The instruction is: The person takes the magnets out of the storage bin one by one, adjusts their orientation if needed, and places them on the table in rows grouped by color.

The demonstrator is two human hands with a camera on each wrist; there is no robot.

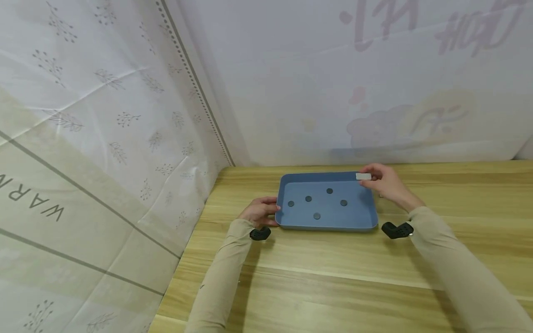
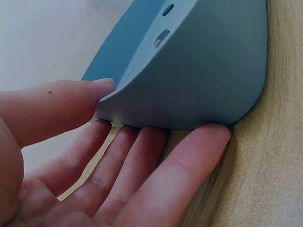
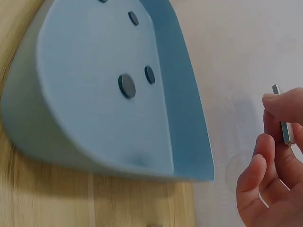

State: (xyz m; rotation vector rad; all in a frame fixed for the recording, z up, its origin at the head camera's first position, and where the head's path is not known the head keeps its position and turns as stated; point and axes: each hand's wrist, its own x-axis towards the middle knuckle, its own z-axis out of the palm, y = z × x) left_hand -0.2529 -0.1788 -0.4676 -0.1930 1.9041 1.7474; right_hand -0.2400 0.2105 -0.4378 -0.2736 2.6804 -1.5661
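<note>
A shallow blue tray (image 1: 329, 224) rests on the table, several dark round discs (image 1: 317, 216) spread over its floor. At the tray's left end is my left hand (image 1: 260, 211). Its thumb (image 2: 75, 101) lies on the rim, and the other fingers touch the outer wall from below in the left wrist view. My right hand (image 1: 385, 184) is raised by the far right corner. Between thumb and fingers it pinches a small flat rectangular bar (image 1: 363, 176), pale on its face. Edge-on in the right wrist view, the bar (image 3: 286, 132) looks thin and silvery.
The wood-grain table (image 1: 316, 282) reaches a printed cloth (image 1: 291, 115) hanging behind it, with another patterned cloth (image 1: 104, 138) along the left. A black wrist camera (image 1: 260, 233) sits on the left wrist, another black camera (image 1: 397, 230) on the right.
</note>
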